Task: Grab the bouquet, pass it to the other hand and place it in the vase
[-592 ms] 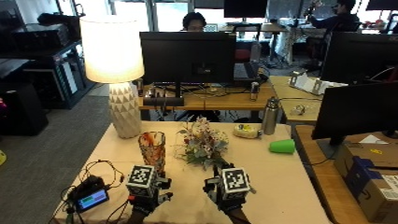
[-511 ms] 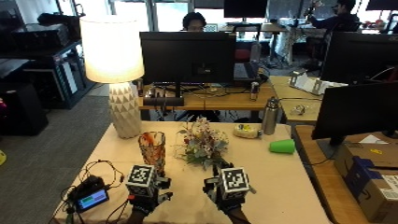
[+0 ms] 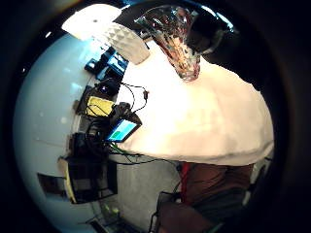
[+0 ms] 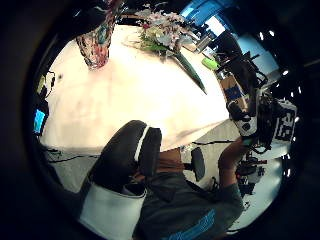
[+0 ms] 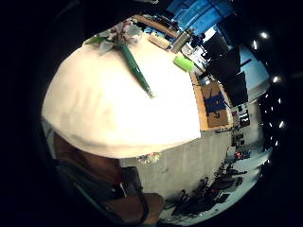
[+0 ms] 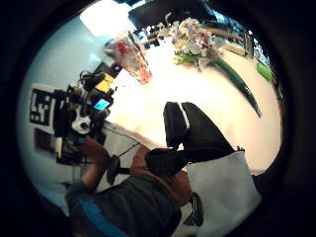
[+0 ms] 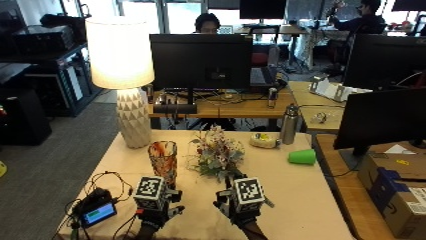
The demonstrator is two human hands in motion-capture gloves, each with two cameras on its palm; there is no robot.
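Lying on its side across the middle of the pale bench point(image 7: 299, 200), the bouquet point(image 7: 214, 156) is a loose cluster of small pale pink and white blossoms with grey-green leaves, its flower end toward the far side and its long green stem point(image 5: 136, 71) tapering toward the person. Just to its left stands the vase point(image 7: 162, 160), upright, of clear patterned glass with red-orange mottling and a flared rim; it is near the flowers but apart from them. Both gloved hands hover low over the near part of the bench, the left hand point(image 7: 154, 206) in front of the vase and the right hand point(image 7: 241, 206) at the stem end of the bouquet. Neither hand holds anything; the right hand's fingers point(image 6: 190, 133) show loosely bent over bare bench, and the left hand's fingers point(image 4: 131, 150) likewise. A white lamp point(image 7: 123, 75) stands at the far left corner, a green cup point(image 7: 302, 156) lies to the right, and a small lit screen point(image 7: 98, 214) sits at the near left.
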